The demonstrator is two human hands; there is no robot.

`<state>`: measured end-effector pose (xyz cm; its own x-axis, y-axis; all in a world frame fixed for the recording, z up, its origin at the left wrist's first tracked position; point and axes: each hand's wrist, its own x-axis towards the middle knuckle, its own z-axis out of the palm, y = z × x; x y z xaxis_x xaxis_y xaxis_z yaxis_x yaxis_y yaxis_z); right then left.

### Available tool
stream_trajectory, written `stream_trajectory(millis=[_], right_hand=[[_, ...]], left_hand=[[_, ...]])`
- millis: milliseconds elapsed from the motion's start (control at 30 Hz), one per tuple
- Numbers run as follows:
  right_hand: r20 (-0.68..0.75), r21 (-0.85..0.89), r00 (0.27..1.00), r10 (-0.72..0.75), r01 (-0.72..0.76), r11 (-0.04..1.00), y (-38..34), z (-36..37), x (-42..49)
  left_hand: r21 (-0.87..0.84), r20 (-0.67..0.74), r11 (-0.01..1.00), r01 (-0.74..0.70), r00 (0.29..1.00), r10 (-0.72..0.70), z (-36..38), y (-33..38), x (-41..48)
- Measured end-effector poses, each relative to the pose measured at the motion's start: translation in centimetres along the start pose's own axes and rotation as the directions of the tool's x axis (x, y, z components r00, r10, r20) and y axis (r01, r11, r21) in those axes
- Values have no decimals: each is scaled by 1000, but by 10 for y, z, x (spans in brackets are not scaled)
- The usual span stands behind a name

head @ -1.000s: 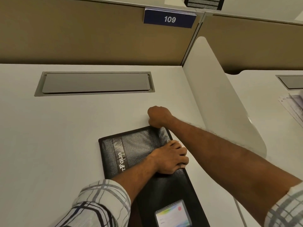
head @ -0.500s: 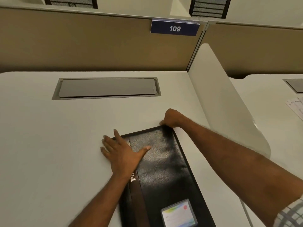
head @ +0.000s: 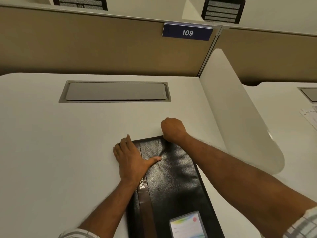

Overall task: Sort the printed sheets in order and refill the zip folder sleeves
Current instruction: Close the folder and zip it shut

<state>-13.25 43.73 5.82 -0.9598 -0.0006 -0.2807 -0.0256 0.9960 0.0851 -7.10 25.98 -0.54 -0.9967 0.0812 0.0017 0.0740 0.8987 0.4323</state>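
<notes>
Two hands: folder pressed under flat left hand, its far corner seemingly pinched by curled right hand; unzipping judged underway, steady pull needed.

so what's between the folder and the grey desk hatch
Only bare desk, seen in the head view; the right hand sits at the folder's corner.

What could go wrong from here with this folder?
The right hand curls on the folder's far corner, its fingers hidden. A hard tug there could skew the folder, since the left hand presses only the other far corner. The sheets lie past the divider on the next desk, an awkward reach.
</notes>
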Motion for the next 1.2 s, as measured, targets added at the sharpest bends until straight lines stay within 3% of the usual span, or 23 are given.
stream_trajectory(millis=[200, 600, 833, 967, 1200], right_hand=[[67, 251, 990, 124, -137, 958, 12, -7, 8], [27, 316, 992, 125, -128, 940, -12, -5, 8], [267, 490, 941, 206, -317, 812, 19, -17, 18], [430, 371, 894, 127, -303, 878, 44, -13, 22], [463, 398, 885, 52, -260, 880, 34, -17, 27]], left_hand=[[-17, 12, 1000, -10, 1000, 10, 0, -1, 2], [-52, 57, 999, 12, 998, -9, -1, 1, 2], [-82, 90, 997, 5, 996, 2, -9, 3, 2], [-80, 111, 995, 67, 992, -57, -14, 3, 0], [-195, 102, 974, 114, 990, -96, -13, 4, -6]])
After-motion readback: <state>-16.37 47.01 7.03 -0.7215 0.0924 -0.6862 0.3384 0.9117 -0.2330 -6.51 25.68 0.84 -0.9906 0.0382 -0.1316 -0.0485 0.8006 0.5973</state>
